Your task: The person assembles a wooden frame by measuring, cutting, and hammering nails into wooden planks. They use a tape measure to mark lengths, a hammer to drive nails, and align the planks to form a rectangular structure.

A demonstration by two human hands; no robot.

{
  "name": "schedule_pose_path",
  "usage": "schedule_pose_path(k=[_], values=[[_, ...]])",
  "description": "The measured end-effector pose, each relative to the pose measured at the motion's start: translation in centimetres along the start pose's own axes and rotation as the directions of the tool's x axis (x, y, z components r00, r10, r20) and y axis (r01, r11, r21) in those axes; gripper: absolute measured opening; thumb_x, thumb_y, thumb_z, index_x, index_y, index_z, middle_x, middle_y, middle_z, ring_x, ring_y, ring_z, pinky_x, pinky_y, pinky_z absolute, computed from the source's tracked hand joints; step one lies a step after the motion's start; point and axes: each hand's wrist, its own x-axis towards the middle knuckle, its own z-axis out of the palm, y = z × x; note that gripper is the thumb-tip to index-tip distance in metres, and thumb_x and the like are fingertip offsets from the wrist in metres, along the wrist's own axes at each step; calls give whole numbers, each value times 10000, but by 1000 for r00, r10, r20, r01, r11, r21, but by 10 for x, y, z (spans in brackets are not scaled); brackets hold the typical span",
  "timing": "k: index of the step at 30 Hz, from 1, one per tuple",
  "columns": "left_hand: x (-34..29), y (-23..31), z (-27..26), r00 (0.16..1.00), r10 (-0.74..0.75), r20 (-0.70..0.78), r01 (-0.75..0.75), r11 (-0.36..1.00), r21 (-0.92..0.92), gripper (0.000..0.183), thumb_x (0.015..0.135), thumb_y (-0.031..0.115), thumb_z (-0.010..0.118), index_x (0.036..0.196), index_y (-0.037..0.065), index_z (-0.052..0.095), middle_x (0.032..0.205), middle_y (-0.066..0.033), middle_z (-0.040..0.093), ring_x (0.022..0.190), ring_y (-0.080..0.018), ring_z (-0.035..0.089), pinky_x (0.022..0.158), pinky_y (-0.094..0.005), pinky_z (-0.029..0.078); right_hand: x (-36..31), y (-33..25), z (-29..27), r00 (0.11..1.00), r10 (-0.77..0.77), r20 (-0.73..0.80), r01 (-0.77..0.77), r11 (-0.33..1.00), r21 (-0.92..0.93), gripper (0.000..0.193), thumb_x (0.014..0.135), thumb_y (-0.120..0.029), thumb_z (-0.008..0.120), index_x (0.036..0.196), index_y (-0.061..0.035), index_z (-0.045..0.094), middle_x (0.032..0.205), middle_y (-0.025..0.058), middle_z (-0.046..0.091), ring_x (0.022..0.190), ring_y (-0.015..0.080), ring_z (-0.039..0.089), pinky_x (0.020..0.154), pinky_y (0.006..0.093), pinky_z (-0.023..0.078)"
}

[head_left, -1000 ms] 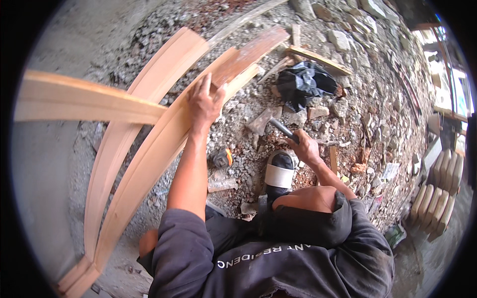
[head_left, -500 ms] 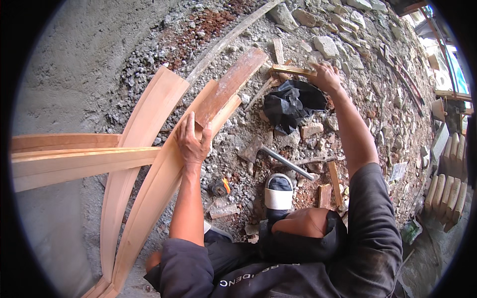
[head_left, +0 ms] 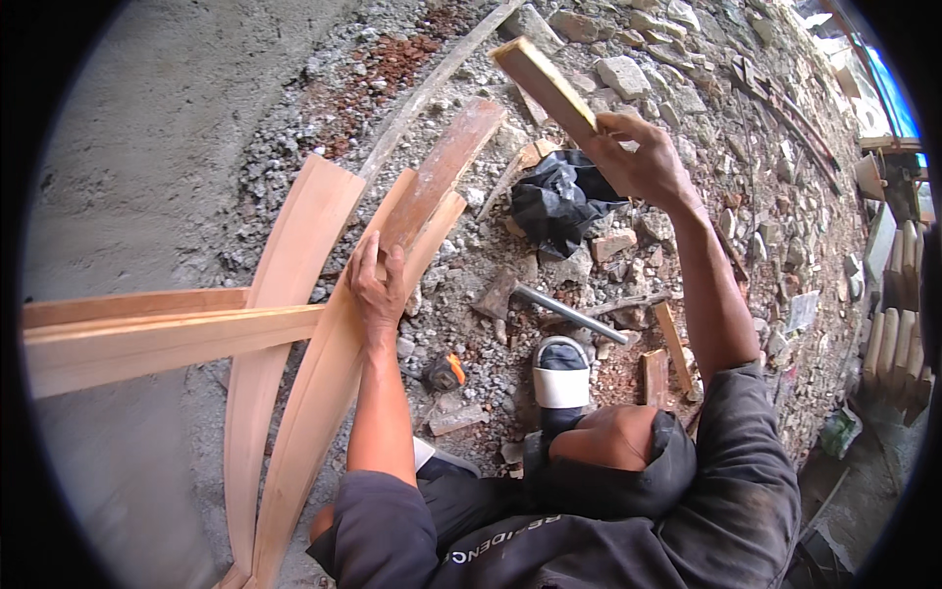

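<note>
My right hand (head_left: 643, 167) grips one end of a short wooden block (head_left: 545, 83), raised above the rubble and tilted up to the left. A crumpled black plastic bag (head_left: 557, 204) lies below that hand. My left hand (head_left: 378, 290) is closed over the nearer pale timber member of a wooden frame (head_left: 324, 383), its fingers beside the lower end of a worn brown board (head_left: 442, 177). That board rests on the upper end of the member. A second pale frame member (head_left: 299, 226) runs alongside to the left, with crosspieces (head_left: 167, 348) reaching toward the left edge.
A hammer-like tool with a metal handle (head_left: 569, 314) lies before my sandalled foot (head_left: 561, 373). Nearby are a tape measure (head_left: 446, 371) and wood scraps (head_left: 655, 378). Stones (head_left: 623, 77) cover the uneven ground; long cutters (head_left: 785, 123) lie at the far right.
My right hand has lifted the wooden block off the ground, swinging its free end up and to the left. My left hand stays on the frame member.
</note>
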Motion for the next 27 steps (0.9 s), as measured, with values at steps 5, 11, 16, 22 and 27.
schedule_pose_path(k=[5,11,16,22,27], values=[[61,22,-45,998,-65,-7,60,955,-290,496,985,378,475,1186,-61,591,1134,-201,635,1113,-275,580,945,-344,439,8,-21,36,898,-431,-94,412,895,-167,206,872,-228,677,1047,-119,684,987,30,678,945,189,623,985,403,354],[120,85,-111,864,19,503,56,989,-134,600,938,511,519,1209,-18,606,1228,-170,615,1123,-242,580,984,-313,417,41,-76,101,720,-692,-57,644,696,-317,234,801,-194,705,1030,-157,678,1049,12,657,1042,187,573,997,403,346],[110,48,-83,861,-128,492,82,990,114,624,834,461,670,1205,-32,581,1063,-275,641,995,-377,642,843,-431,510,67,-88,146,680,-733,17,695,636,-337,341,775,-187,713,1108,-149,652,1164,21,621,1167,235,508,1016,414,340],[93,-9,-37,961,-105,255,82,991,102,494,869,350,644,1181,-27,577,1064,-239,651,1013,-366,629,888,-430,487,54,-93,140,808,-580,-102,535,796,-284,412,820,-245,719,1197,-109,623,1298,75,568,1256,263,460,1075,426,326],[87,-6,-5,980,-93,176,63,984,169,465,852,295,658,1169,-38,586,1093,-229,635,1039,-358,608,921,-435,465,18,-47,119,894,-415,-171,368,896,-247,342,820,-100,714,1152,-70,637,1214,98,620,1198,278,528,1014,402,420]])
